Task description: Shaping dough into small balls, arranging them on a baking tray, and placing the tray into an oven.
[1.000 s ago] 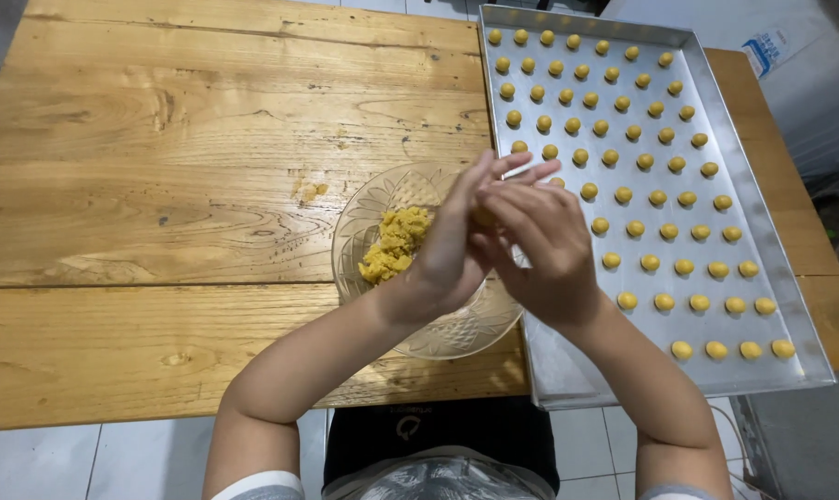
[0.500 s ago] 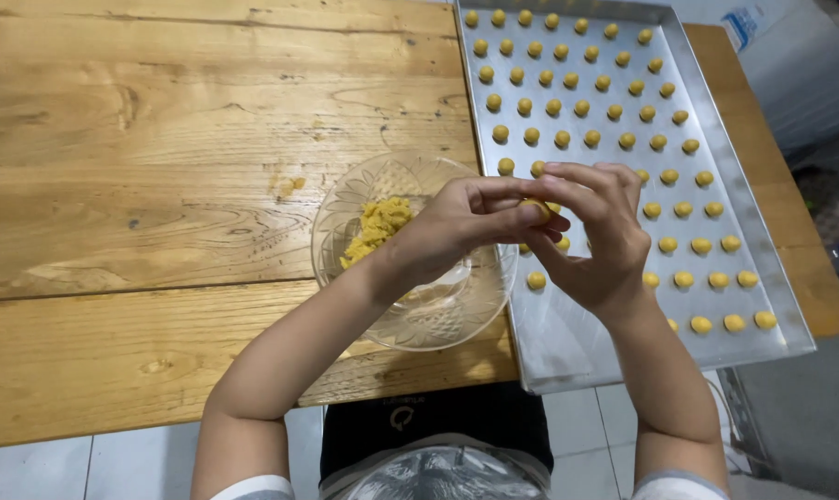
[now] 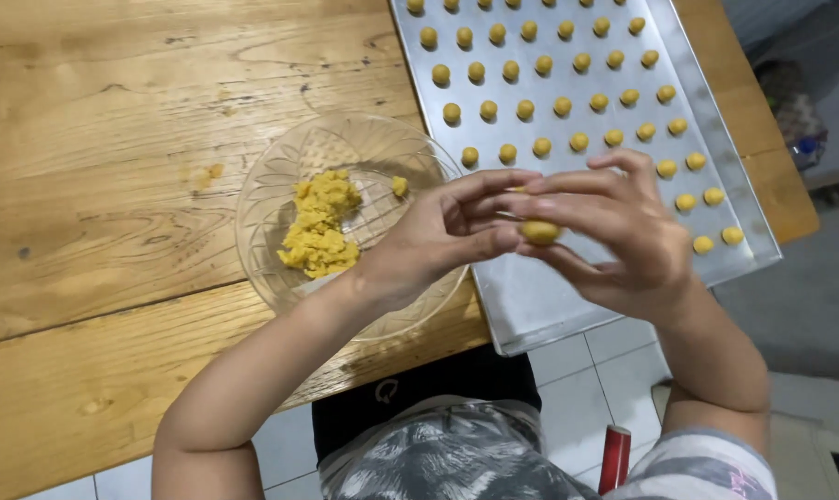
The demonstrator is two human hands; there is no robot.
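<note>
Wooden tabletop [image 3: 114,111] carried a metal baking tray [image 3: 549,296] with rows of small yellow dough balls [image 3: 526,109], and just left of it a clear glass bowl [image 3: 271,185] of crumbly yellow dough [image 3: 317,227]. Left hand [image 3: 438,236] and right hand [image 3: 614,231] met fingertip to fingertip above the tray's near edge, pinched together on one dough ball [image 3: 540,231].

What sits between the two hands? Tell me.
In the head view, a small yellow dough ball is pinched between the left hand and right hand.
</note>
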